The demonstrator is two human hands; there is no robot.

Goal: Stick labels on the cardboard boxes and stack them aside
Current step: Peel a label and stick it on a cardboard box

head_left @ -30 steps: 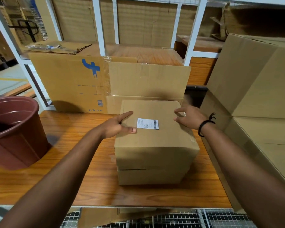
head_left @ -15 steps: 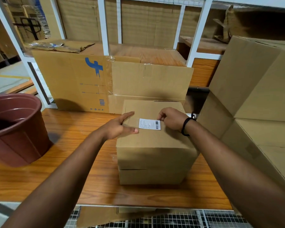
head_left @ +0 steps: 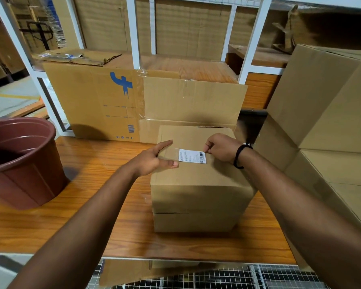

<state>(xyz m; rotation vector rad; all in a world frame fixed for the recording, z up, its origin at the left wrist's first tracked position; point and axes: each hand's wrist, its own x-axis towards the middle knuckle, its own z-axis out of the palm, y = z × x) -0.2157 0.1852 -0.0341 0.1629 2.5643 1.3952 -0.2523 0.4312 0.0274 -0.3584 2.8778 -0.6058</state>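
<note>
- Head view, landmark: small cardboard box (head_left: 196, 184), sitting on the counter (head_left: 92, 215) towards its right side. All places below are referred to this box.
- Label (head_left: 192, 156) is lying flat on the box's top face, right of centre, with the barcode end towards the right hand.
- Left hand (head_left: 152, 158) is resting on the box top at the left. Its fingers are straight and spread, and the thumb is reaching to the label's left edge. It is gripping nothing. Judged purpose: steadying the box and pinning that end.
- Right hand (head_left: 221, 148) is sitting at the label's right end with its fingers curled in. Whether they are pinching the corner or pressing it flat I cannot tell, as the knuckles are covering the contact.
- Judged step: smoothing the label down; stacking aside not yet done.
- A dark seam is running across the box's front face low down. It could be one box or two stacked; this is unresolved.
- The label print is too small to read.
- Flattened carton (head_left: 104, 105) is leaning upright just behind the box, and it is hiding the back of the counter.
- Large cartons (head_left: 325, 113) are standing right of the box, probably where the labelled boxes are going. They are cut off by the frame edge.
- Brown tub (head_left: 23, 163) is standing well left of the box, partly out of frame, with its inside in shadow.
</note>
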